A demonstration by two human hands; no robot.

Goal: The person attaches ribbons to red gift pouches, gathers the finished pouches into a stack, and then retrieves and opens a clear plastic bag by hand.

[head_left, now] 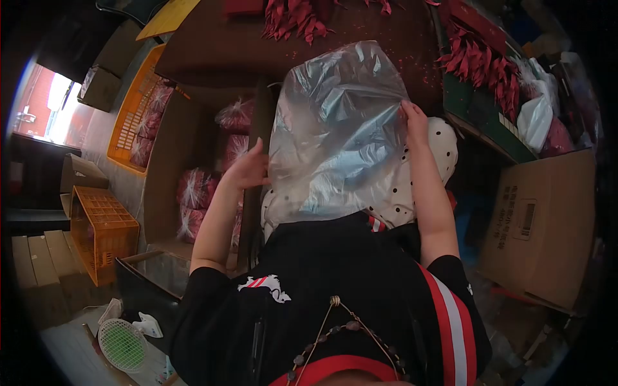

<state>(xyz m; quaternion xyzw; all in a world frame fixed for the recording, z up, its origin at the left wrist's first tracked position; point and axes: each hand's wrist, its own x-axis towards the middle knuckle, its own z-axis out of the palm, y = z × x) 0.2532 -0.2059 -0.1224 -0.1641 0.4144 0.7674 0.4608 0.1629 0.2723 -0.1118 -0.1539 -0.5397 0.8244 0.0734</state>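
A large clear plastic bag point(338, 128) is spread out in front of my body, above my lap and the edge of the brown table. My right hand point(415, 122) grips the bag's upper right edge, with the fingers pressed together on the film. At the bag's left edge is my left hand point(250, 168), its thumb raised apart from the fingers; the fingertips are partly hidden at the film. Below the bag shows a cream cloth with black dots point(441, 151).
Red bundles point(296, 22) lie on the brown table point(212, 45). On my left, an open cardboard box point(170, 148) holds bagged red packs point(196, 186), beside orange crates point(106, 225). A cardboard carton point(541, 225) stands on the right. A green racket point(122, 345) lies lower left.
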